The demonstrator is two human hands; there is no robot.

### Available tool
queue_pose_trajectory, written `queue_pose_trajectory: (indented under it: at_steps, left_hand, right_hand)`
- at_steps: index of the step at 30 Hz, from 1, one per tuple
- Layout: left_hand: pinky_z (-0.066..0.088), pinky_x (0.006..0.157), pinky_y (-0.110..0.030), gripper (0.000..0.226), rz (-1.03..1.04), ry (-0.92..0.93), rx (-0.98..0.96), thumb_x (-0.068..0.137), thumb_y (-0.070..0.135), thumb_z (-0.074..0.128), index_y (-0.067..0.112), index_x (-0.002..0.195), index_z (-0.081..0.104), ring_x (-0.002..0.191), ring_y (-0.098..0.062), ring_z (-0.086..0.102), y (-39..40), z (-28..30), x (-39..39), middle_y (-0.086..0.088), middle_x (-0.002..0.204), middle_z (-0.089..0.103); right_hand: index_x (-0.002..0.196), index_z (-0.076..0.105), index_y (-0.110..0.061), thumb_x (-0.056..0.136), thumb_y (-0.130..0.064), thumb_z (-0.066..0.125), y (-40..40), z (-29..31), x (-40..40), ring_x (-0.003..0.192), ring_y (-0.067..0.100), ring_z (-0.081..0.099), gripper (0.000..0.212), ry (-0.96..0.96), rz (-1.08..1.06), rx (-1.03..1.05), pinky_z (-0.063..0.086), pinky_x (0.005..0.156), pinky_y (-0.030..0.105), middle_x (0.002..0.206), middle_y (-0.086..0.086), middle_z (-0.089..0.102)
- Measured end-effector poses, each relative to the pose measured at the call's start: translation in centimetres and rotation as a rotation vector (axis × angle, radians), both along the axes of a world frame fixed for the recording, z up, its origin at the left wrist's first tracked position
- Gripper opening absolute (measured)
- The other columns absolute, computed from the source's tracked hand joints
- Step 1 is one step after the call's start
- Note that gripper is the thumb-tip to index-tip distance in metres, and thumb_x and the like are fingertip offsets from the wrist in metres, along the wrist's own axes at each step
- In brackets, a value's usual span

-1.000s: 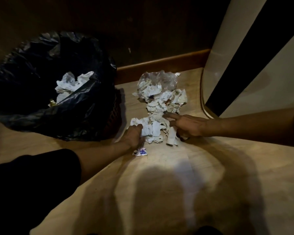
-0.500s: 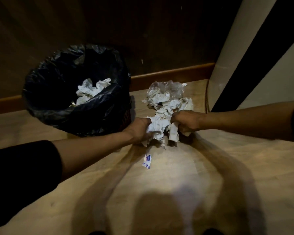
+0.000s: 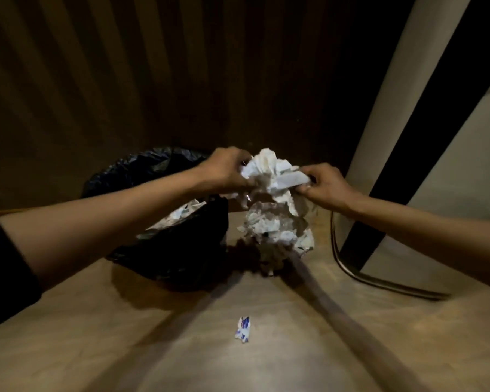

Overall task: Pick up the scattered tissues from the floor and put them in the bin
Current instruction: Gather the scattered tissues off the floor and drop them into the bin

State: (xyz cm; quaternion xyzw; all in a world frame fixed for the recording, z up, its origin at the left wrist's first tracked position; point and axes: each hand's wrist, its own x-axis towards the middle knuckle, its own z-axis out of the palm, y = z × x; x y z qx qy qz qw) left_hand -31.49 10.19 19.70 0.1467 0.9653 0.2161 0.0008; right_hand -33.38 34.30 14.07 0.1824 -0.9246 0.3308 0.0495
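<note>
A bunch of crumpled white tissues point(image 3: 269, 174) is held in the air between my left hand point(image 3: 224, 172) and my right hand point(image 3: 324, 186), both closed on it. Below it, a pile of tissues and clear plastic point(image 3: 277, 230) lies on the wooden floor. The bin point(image 3: 164, 250), lined with a black bag, stands to the left, partly behind my left forearm, with white tissues inside. The held bunch hangs just right of the bin's rim. A small white and blue scrap point(image 3: 244, 329) lies alone on the floor nearer to me.
A dark wood-panelled wall point(image 3: 125, 80) runs behind the bin. A pale curved object with a dark band and a metal base edge point(image 3: 379, 284) stands at the right. Shadows of my arms cross the floor.
Both hands have closed on a bunch of tissues and lifted it off the floor, up and slightly toward the bin. The view has tilted upward.
</note>
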Motion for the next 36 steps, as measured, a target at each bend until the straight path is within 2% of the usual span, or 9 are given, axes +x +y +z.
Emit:
queue_pose_trajectory:
  at_steps: [4, 7, 9, 13, 19, 22, 30, 33, 36]
  left_hand:
    - [0.050, 0.081, -0.032, 0.037, 0.173, 0.028, 0.060, 0.080, 0.036, 0.078, 0.017, 0.111, 0.070, 0.097, -0.019, 0.066, -5.8, 2.6, 0.4, -0.002, 0.104, 0.072]
    - [0.047, 0.078, -0.028, 0.041, 0.272, 0.015, 0.110, 0.078, 0.041, 0.079, 0.018, 0.111, 0.071, 0.096, -0.016, 0.065, -10.2, 2.7, 1.1, 0.000, 0.105, 0.071]
    - [0.043, 0.075, -0.028, 0.045, 0.329, 0.012, 0.104, 0.077, 0.043, 0.079, 0.016, 0.112, 0.069, 0.095, -0.017, 0.063, -12.7, 2.2, 1.6, 0.000, 0.103, 0.068]
    - [0.043, 0.074, -0.030, 0.047, 0.400, 0.015, 0.039, 0.077, 0.040, 0.079, 0.013, 0.114, 0.068, 0.095, -0.020, 0.061, -16.2, 0.8, 2.2, -0.004, 0.109, 0.067]
    - [0.048, 0.082, -0.030, 0.051, 0.434, -0.038, -0.020, 0.082, 0.036, 0.077, 0.014, 0.125, 0.062, 0.109, -0.022, 0.062, -18.8, -1.2, 2.6, -0.006, 0.124, 0.065]
    - [0.053, 0.082, -0.029, 0.046, 0.427, -0.029, 0.089, 0.085, 0.032, 0.075, 0.015, 0.125, 0.061, 0.098, -0.015, 0.064, -19.3, -1.4, 2.7, -0.002, 0.117, 0.068]
    - [0.051, 0.071, -0.020, 0.020, 0.248, 0.174, 0.110, 0.091, 0.021, 0.066, 0.014, 0.109, 0.071, 0.085, -0.010, 0.067, -15.8, -0.4, 4.3, 0.000, 0.099, 0.072]
    - [0.057, 0.079, -0.027, 0.015, 0.128, 0.253, 0.082, 0.090, 0.024, 0.065, 0.018, 0.101, 0.073, 0.085, -0.007, 0.067, -13.0, -0.3, 5.1, 0.004, 0.095, 0.073]
    - [0.059, 0.078, -0.032, 0.013, 0.060, 0.260, 0.073, 0.089, 0.027, 0.064, 0.022, 0.097, 0.073, 0.081, -0.004, 0.067, -10.4, -1.0, 5.7, 0.008, 0.088, 0.073]
  right_hand:
    - [0.119, 0.070, -0.018, 0.087, -0.016, 0.073, -5.3, 3.0, -1.0, 0.087, -0.003, 0.064, 0.032, -0.002, 0.072, -0.133, 0.046, 0.066, 0.005, 0.100, -0.011, 0.070]
    - [0.114, 0.073, -0.017, 0.084, -0.022, 0.077, -9.9, 4.1, -2.0, 0.099, 0.010, 0.069, 0.031, 0.026, 0.098, -0.180, 0.059, 0.084, 0.030, 0.107, -0.002, 0.074]
    - [0.113, 0.074, -0.018, 0.083, -0.023, 0.078, -13.1, 4.6, -2.2, 0.103, 0.013, 0.068, 0.031, 0.035, 0.133, -0.203, 0.057, 0.092, 0.042, 0.109, 0.001, 0.075]
    - [0.118, 0.072, -0.020, 0.082, -0.023, 0.079, -18.3, 5.2, -2.0, 0.105, 0.008, 0.063, 0.037, 0.045, 0.208, -0.118, 0.053, 0.092, 0.031, 0.114, -0.001, 0.073]
    - [0.118, 0.066, -0.017, 0.080, -0.032, 0.081, -22.3, 3.4, -2.2, 0.107, 0.018, 0.065, 0.043, -0.035, 0.209, 0.035, 0.055, 0.086, 0.033, 0.116, 0.003, 0.069]
    - [0.119, 0.066, -0.015, 0.084, -0.032, 0.079, -22.6, 3.1, -2.6, 0.104, 0.018, 0.066, 0.041, -0.082, 0.211, 0.030, 0.059, 0.089, 0.038, 0.116, 0.004, 0.068]
    - [0.097, 0.075, -0.019, 0.092, -0.031, 0.069, -19.4, 3.1, -2.7, 0.095, 0.011, 0.065, 0.014, -0.013, 0.179, 0.016, 0.053, 0.083, 0.031, 0.097, -0.004, 0.071]
    - [0.096, 0.073, -0.018, 0.095, -0.029, 0.064, -17.1, 2.9, -2.4, 0.091, 0.011, 0.067, 0.014, -0.022, 0.150, -0.056, 0.057, 0.077, 0.028, 0.095, -0.002, 0.071]
    - [0.095, 0.072, -0.017, 0.097, -0.026, 0.062, -14.6, 2.3, -2.0, 0.087, 0.007, 0.067, 0.014, -0.032, 0.124, -0.094, 0.050, 0.069, 0.019, 0.091, -0.004, 0.070]
